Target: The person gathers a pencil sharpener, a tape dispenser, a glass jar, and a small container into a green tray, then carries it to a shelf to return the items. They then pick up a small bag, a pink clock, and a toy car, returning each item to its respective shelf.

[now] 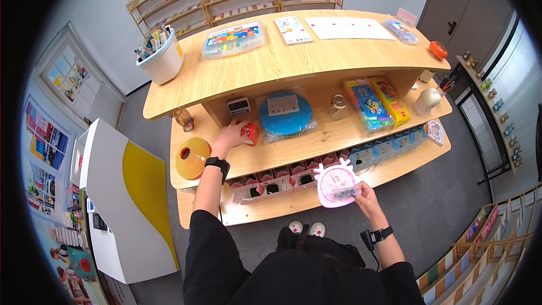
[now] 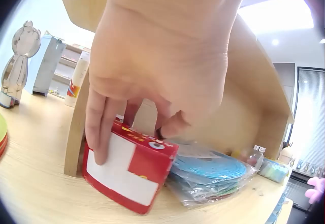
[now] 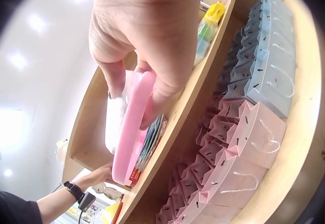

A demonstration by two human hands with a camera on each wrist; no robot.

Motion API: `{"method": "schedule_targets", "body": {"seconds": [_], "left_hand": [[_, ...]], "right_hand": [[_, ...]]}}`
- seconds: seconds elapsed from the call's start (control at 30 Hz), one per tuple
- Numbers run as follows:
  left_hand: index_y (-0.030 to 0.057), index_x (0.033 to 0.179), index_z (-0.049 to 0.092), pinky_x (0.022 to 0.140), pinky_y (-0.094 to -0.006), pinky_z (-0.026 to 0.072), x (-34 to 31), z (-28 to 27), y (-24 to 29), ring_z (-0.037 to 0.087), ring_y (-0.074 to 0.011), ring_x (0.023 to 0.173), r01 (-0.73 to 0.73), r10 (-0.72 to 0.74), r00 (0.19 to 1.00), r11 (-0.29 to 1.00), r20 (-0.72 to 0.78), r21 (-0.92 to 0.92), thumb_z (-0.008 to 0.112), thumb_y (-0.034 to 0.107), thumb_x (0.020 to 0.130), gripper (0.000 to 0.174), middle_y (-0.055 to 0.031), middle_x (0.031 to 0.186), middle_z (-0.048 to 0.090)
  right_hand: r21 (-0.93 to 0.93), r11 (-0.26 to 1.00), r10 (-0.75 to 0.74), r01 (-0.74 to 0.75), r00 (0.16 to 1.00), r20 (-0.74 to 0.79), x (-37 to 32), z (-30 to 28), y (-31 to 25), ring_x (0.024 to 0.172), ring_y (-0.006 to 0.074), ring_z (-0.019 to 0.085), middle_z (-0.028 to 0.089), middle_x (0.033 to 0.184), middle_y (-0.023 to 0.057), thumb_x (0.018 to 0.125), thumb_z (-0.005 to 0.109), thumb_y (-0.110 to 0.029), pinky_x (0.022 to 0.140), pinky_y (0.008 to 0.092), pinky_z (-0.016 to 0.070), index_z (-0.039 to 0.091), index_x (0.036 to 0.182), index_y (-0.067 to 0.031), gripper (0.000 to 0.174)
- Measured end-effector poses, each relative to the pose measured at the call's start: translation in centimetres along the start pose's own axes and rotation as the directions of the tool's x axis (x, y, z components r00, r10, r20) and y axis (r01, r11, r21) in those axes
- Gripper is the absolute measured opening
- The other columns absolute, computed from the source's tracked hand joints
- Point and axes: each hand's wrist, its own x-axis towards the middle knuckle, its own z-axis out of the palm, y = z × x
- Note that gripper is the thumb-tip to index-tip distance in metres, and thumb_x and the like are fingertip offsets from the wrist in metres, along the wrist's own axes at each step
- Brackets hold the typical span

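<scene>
My left hand [image 1: 228, 135] is on the middle shelf at the left, gripping a small red box [image 1: 250, 134] from above. In the left wrist view the fingers reach over the top of this red box [image 2: 157, 170], which has a white panel on its side and stands tilted. A white digital timer [image 1: 238, 107] is just behind it. Held out in front of the lower shelf, a pink round clock [image 1: 333, 178] with antlers is pinched at its edge by my right hand [image 1: 368, 202]. The right wrist view shows its pink rim [image 3: 133, 127] between thumb and fingers.
Plastic-wrapped blue discs [image 1: 285, 118] lie right of the red box, with a glass jar [image 1: 339, 106] and colourful packs [image 1: 370, 104] further right. Yellow-orange discs [image 1: 193, 158] sit at the left end. Pink paper bags [image 3: 223, 173] and blue paper bags [image 3: 274, 56] line the lower shelf.
</scene>
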Motion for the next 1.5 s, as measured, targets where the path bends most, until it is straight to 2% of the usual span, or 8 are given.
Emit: {"method": "schedule_targets", "body": {"seconds": [0.17, 0.37, 0.67, 0.83, 1.03, 1.1, 1.3, 1.5], "left_hand": [[0.0166, 0.114, 0.056, 0.088, -0.044, 0.0472, -0.1, -0.5, 2.7, 0.055, -0.0353, 0.106, 0.12, -0.117, 0.992, 0.991, 0.051, -0.061, 0.058, 0.027, 0.075, 0.04, -0.0159, 0.13, 0.044], [0.0117, 0.099, 0.057, 0.087, -0.0429, 0.0484, 2.0, 3.3, -0.9, 0.056, -0.0359, 0.103, -0.108, 0.118, 0.991, 0.982, -0.059, 0.156, 0.059, 0.026, 0.075, 0.028, -0.0145, 0.14, 0.032], [0.0122, 0.127, 0.05, 0.093, -0.0393, 0.0465, 2.1, 0.5, -0.4, 0.048, -0.0378, 0.117, 0.185, -0.202, 0.964, 0.976, 0.172, 0.112, 0.066, 0.022, 0.068, 0.062, -0.025, 0.147, 0.012], [0.0099, 0.121, 0.053, 0.089, -0.0383, 0.0477, 2.8, 1.5, -3.6, 0.058, -0.0373, 0.101, -0.188, 0.191, 0.982, 0.967, 0.003, 0.17, 0.069, 0.009, 0.066, 0.057, -0.0239, 0.129, 0.045], [0.0084, 0.089, 0.063, 0.073, -0.0378, 0.0536, 2.7, 1.4, -1.3, 0.064, -0.0293, 0.086, 0.03, 0.025, 0.981, 0.961, -0.194, 0.276, 0.078, 0.023, 0.063, 0.034, -0.0138, 0.087, 0.065], [0.0085, 0.088, 0.064, 0.07, -0.0373, 0.0542, 3.0, 1.9, -1.8, 0.065, -0.0287, 0.084, 0.049, 0.014, 0.979, 0.954, -0.203, 0.297, 0.079, 0.025, 0.063, 0.033, -0.0135, 0.087, 0.065], [0.0082, 0.084, 0.066, 0.066, -0.0369, 0.0551, 3.3, 2.6, -2.0, 0.066, -0.0289, 0.079, 0.105, -0.028, 0.971, 0.941, -0.236, 0.321, 0.079, 0.026, 0.063, 0.031, -0.013, 0.087, 0.064], [0.0043, 0.093, 0.062, 0.065, -0.0368, 0.0553, 3.5, 3.4, -2.2, 0.066, -0.029, 0.078, 0.153, -0.064, 0.964, 0.926, -0.257, 0.345, 0.078, 0.026, 0.064, 0.04, -0.0139, 0.092, 0.063]], "right_hand": [[0.005, 1.0, 0.007, -0.007, 1.0, -0.021, -0.1, 0.2, 0.2, 0.082, 0.0065, 0.054, 0.056, 0.089, -0.0005, 0.08, 0.066, -0.006, 0.073, 0.0219, 0.0452, 0.049, 0.094, -0.0069, 0.021], [-0.021, 1.0, 0.013, -0.014, 0.999, -0.03, -0.7, 0.2, 0.3, 0.078, 0.0045, 0.052, 0.055, 0.088, -0.0024, 0.079, 0.062, 0.0, 0.069, 0.0178, 0.0425, 0.05, 0.093, -0.0067, 0.019], [-0.025, 1.0, -0.01, 0.008, 0.997, -0.08, -1.2, 0.3, 0.3, 0.075, 0.0041, 0.05, 0.054, 0.086, -0.0023, 0.08, 0.063, -0.002, 0.065, 0.0177, 0.0401, 0.05, 0.094, -0.0066, 0.019], [-0.017, 1.0, -0.012, 0.012, 0.999, -0.044, -1.1, -0.7, 1.0, 0.088, 0.0094, 0.056, 0.057, 0.095, 0.0021, 0.081, 0.065, -0.005, 0.078, 0.024, 0.0464, 0.05, 0.095, -0.0057, 0.021], [-0.012, 1.0, 0.0, -0.001, 0.999, -0.045, -0.8, 0.2, 0.6, 0.087, 0.0093, 0.056, 0.057, 0.094, 0.0022, 0.081, 0.065, -0.005, 0.077, 0.0239, 0.0466, 0.05, 0.096, -0.006, 0.021], [-0.006, 1.0, -0.009, 0.008, 0.996, -0.091, -0.8, 0.9, 0.3, 0.074, 0.0038, 0.05, 0.054, 0.085, -0.0027, 0.08, 0.063, -0.002, 0.065, 0.018, 0.0406, 0.05, 0.093, -0.0068, 0.019], [-0.006, 1.0, -0.024, 0.023, 0.998, -0.052, -0.8, 0.4, 1.4, 0.086, 0.009, 0.056, 0.057, 0.095, 0.0018, 0.082, 0.064, -0.005, 0.078, 0.0242, 0.0467, 0.049, 0.095, -0.0066, 0.02], [0.009, 0.999, -0.042, 0.043, 0.995, -0.091, -0.8, 1.3, 1.7, 0.077, 0.0045, 0.051, 0.055, 0.088, -0.0018, 0.08, 0.062, 0.0, 0.069, 0.0182, 0.0424, 0.05, 0.095, -0.0057, 0.019]]}}
